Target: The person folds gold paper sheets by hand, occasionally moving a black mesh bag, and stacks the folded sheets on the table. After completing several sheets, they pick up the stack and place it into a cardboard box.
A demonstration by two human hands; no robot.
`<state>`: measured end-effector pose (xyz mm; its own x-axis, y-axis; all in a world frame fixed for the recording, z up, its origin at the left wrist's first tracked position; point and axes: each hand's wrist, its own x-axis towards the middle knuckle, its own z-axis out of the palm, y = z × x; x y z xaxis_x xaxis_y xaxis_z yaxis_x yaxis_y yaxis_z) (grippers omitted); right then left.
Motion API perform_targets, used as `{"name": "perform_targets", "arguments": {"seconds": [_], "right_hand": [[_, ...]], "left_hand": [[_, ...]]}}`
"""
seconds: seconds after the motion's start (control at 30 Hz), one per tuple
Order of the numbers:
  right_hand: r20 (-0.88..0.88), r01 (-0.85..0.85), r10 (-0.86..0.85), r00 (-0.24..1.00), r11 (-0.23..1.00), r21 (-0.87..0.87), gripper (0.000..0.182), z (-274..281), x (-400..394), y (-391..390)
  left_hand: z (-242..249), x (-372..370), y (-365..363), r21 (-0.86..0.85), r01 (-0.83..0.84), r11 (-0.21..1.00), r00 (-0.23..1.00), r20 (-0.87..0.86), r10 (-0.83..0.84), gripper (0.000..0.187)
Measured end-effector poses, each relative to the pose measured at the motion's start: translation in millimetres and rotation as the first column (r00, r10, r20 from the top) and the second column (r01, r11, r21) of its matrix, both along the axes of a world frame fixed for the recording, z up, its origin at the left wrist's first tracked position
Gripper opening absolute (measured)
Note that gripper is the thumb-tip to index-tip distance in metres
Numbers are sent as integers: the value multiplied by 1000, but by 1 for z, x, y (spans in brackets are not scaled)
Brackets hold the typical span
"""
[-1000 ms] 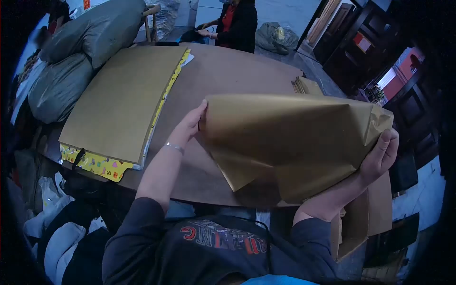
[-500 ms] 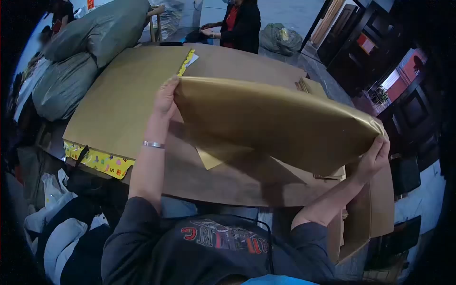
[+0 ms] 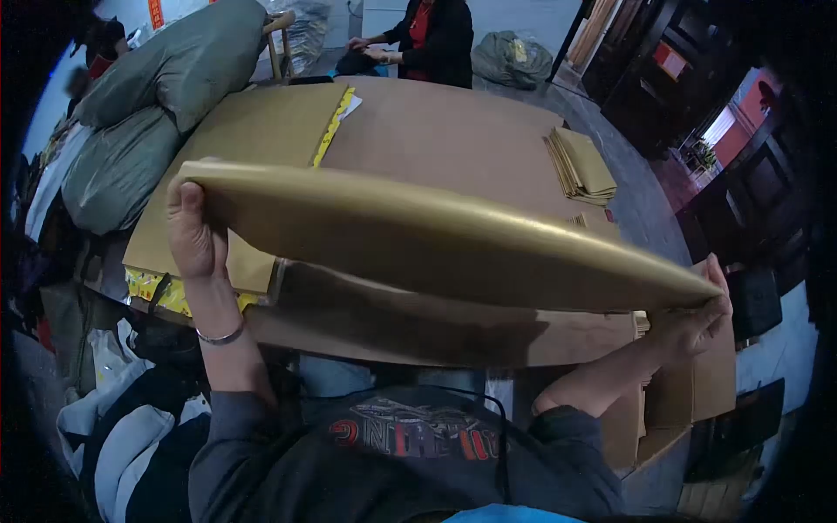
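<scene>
A wide gold-brown sheet of paper [image 3: 436, 240] is stretched between my two hands above the brown table [image 3: 453, 122]. My left hand [image 3: 196, 231] grips its left end, thumb showing on the near side. At the right end my right hand [image 3: 702, 318] has its fingers closed round the sheet's edge. The sheet bows, and its upper edge catches the light. Behind and below its left end lies a flat stack of large brown sheets [image 3: 270, 122], with yellow patterned material [image 3: 157, 289] showing along the edges.
Folded brown pieces [image 3: 582, 164] sit at the table's right side. An open cardboard box [image 3: 671, 410] stands at the lower right. Grey-green sacks [image 3: 174, 78] are piled at left. Another person [image 3: 427, 39] is behind the table. Dark clothing [image 3: 131, 444] lies lower left.
My left hand has moved left and down, and my right hand slightly right and down. The sheet is now spread wider and flatter, and more of the folded pieces shows.
</scene>
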<state>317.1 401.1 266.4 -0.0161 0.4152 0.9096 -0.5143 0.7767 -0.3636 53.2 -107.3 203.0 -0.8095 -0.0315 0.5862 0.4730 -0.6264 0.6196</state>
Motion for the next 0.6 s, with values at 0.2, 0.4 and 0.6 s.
{"name": "perform_targets", "arguments": {"seconds": [0.2,0.4,0.6], "right_hand": [[-150,88,-70,986,989,116,41,2,6,-3],[-69,-93,99,993,993,79,34,2,8,1],[15,-389,389,921,917,91,52,1,13,-3]], "left_hand": [[12,19,7,9,13,1000,999,-50,-12,22],[13,24,2,48,38,998,999,12,-39,24],[-4,18,-9,-82,-2,997,996,88,10,23]]}}
